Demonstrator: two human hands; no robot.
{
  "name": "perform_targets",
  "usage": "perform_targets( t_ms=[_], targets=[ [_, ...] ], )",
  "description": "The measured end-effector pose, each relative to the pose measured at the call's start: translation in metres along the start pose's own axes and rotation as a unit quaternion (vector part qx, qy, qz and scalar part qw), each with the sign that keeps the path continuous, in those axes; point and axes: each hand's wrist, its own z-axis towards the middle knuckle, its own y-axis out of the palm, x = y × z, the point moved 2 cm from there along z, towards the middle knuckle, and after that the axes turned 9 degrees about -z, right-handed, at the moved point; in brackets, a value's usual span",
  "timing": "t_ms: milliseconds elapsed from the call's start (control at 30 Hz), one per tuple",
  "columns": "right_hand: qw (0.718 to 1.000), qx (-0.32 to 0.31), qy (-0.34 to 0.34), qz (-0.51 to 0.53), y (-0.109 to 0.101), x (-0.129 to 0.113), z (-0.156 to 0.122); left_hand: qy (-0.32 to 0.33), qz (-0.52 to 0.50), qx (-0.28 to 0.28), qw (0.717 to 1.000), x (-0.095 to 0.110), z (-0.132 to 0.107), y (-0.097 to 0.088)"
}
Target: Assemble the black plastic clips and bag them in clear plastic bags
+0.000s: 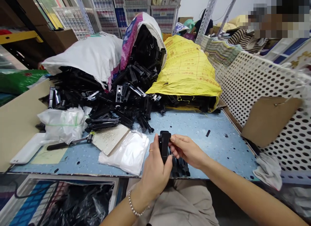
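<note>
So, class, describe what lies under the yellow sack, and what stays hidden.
Black plastic parts poke out below its front edge onto the blue table, resembling the black part in the left hand. The yellow sack covers the rest, so their number is hidden.

Yellow sack (187, 67): rows of red printed characters across its top and along its lower edge, beyond the left hand (155, 171) and right hand (187, 150), slightly to their right; too small and blurred to read.
Pink-and-white sack (132, 34): coloured print on the pink band, far beyond the hands; no letters can be made out.
Stacked crates (136, 7): red and blue patterning, farthest from the hands; not legible as text.
Words, brands, numbers: none readable.
</note>
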Motion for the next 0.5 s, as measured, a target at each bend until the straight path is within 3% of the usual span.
perform_targets(
  t_ms=[67,133,233,300,367,433,500],
  targets=[
    [1.0,-0.02,-0.004,-0.023,-0.003,-0.001,0.0,-0.013,-0.032,-0.034,0.999,-0.002,0.003,-0.005],
    [0.98,0.024,-0.1,-0.169,-0.014,-0.007,-0.001,-0.03,-0.067,-0.055,0.996,-0.001,0.006,-0.011],
    [0.884,0.055,-0.265,-0.381,-0.025,-0.016,-0.005,-0.055,-0.109,-0.072,0.99,0.0,0.008,-0.014],
    [0.853,0.046,-0.303,-0.422,-0.024,-0.017,-0.004,-0.065,-0.127,-0.079,0.987,0.001,0.006,-0.011],
    [0.889,0.06,-0.262,-0.371,-0.019,-0.012,0.0,-0.057,-0.109,-0.067,0.99,0.001,0.003,-0.006],
    [0.958,0.062,-0.152,-0.237,-0.013,-0.004,0.006,-0.037,-0.06,-0.032,0.997,-0.001,0.001,-0.003],
    [0.995,0.03,-0.033,-0.088,-0.007,0.005,0.01,-0.023,-0.032,-0.006,0.999,-0.005,0.002,-0.002]
  ],
)
